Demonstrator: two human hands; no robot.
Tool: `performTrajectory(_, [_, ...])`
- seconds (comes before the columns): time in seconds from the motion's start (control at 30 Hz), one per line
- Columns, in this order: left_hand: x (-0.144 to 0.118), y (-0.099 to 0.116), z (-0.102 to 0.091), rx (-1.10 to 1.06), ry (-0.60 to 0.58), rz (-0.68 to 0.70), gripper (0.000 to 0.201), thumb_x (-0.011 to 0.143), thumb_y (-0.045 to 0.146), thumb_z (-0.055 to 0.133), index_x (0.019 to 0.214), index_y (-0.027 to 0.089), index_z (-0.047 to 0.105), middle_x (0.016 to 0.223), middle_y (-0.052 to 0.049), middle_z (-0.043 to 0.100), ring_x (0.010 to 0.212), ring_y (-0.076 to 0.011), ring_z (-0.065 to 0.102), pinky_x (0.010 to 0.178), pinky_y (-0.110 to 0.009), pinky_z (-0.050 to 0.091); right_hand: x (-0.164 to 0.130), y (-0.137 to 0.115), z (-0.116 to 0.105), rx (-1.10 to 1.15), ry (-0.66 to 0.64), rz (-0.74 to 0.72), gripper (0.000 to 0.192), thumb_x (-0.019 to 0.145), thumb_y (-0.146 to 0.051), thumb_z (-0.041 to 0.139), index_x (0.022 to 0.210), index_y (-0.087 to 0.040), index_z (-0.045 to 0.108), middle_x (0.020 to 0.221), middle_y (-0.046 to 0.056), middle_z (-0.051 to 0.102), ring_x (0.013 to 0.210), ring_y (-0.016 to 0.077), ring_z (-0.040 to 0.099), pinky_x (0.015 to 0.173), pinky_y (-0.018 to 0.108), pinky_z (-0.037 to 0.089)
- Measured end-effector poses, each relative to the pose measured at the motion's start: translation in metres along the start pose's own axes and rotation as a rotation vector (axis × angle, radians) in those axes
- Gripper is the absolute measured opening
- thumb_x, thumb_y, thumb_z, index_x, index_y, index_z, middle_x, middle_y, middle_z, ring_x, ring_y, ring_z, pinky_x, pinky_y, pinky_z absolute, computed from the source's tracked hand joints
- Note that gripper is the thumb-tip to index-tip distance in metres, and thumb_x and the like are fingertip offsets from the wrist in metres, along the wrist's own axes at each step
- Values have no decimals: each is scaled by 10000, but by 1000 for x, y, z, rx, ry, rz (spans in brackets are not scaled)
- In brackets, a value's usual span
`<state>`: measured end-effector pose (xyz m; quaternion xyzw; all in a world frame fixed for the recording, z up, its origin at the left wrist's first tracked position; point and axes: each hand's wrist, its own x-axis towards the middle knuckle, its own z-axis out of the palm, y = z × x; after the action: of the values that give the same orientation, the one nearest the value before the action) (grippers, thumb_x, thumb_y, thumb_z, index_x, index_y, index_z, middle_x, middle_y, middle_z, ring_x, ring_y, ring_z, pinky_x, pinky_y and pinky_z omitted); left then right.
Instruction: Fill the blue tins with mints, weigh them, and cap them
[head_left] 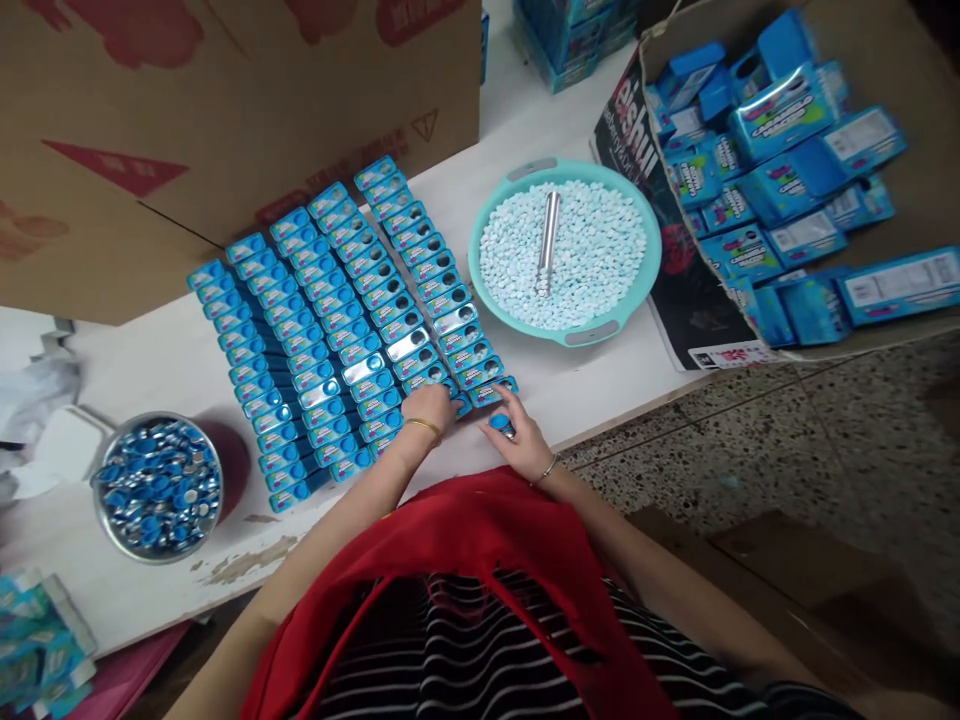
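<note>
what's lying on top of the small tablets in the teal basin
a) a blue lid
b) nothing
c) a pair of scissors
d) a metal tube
d: a shiny metal tube lies lengthwise on the heap of pale tablets in the teal basin, with no lid or scissors in there.

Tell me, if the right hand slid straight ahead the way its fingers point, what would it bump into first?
Probably the nearest blue tin at the end of the last row, just beyond the right hand. The teal basin of pellets lies farther on.
</note>
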<state>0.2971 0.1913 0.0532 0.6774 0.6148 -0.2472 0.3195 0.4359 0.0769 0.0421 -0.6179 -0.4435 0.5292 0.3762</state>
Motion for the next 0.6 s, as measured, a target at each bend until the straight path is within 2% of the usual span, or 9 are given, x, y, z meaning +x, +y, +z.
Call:
performTrajectory(0.1, [0, -1, -4, 42, 2, 0, 311, 783, 448, 614, 800, 146, 686, 946, -174, 673, 959, -325, 626, 770, -375, 471, 2, -2, 1, -70, -37, -9, 643, 837, -318, 556, 1424, -258, 301, 762, -9, 539, 657, 158, 496, 695, 290, 406])
performTrajectory(0.2, [-11, 1, -7, 52, 46, 53, 266, 814, 412, 585, 832, 165, 681, 931, -150, 671, 959, -296, 621, 773, -349, 459, 0, -4, 1, -119, -52, -11, 684, 821, -311, 556, 1444, -274, 277, 779, 4, 567, 652, 173, 509, 697, 306, 415])
performTrajectory(0.3, [-28, 7, -1, -74, 68, 273, 248, 845, 397, 553, 978, 211, 649, 886, -64, 665, 874, -197, 617, 750, -275, 449, -4, -3, 0, -161, -43, -4, 701, 806, -271, 535, 1453, -271, 265, 787, 22, 599, 666, 197, 532, 704, 324, 427])
performTrajectory(0.4, [-42, 18, 12, -278, 50, 538, 188, 791, 293, 624, 950, 191, 634, 874, -31, 640, 769, -142, 582, 710, -241, 446, -8, 0, -3, -167, -40, 29, 716, 764, -206, 511, 1440, -259, 282, 837, 47, 643, 700, 228, 573, 693, 338, 434])
performTrajectory(0.5, [-43, 30, 21, -296, 71, 592, 61, 786, 214, 603, 826, 177, 631, 868, -35, 630, 767, -138, 571, 723, -246, 452, -7, 3, -6, -45, 39, 61, 699, 715, -191, 539, 1383, -263, 344, 824, 39, 660, 709, 241, 598, 655, 326, 429])
performTrajectory(0.6, [-30, 42, 17, -265, 122, 577, 137, 855, 224, 509, 865, 190, 641, 902, -46, 649, 865, -156, 589, 804, -263, 451, -3, 6, -10, 300, 167, 212, 554, 660, -231, 644, 1188, -262, 480, 696, -13, 628, 600, 184, 565, 546, 265, 407])
